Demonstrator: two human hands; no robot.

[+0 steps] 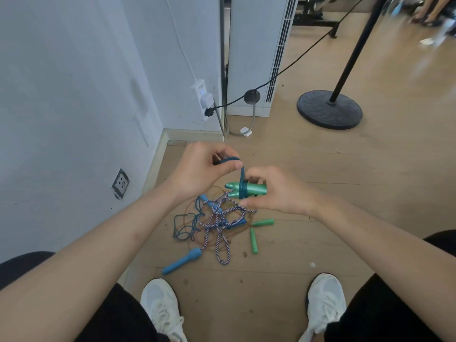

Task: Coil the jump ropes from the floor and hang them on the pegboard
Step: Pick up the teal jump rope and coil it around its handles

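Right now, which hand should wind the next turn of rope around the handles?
Left: the left hand pinches the teal rope above the green handles, while the right hand grips them.

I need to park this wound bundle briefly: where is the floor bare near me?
Bare floor lies right of the right hand, short of the black stand base; a smaller patch sits between the white shoes. Crowded: the rope tangle ahead of the shoes, reaching toward the wall.
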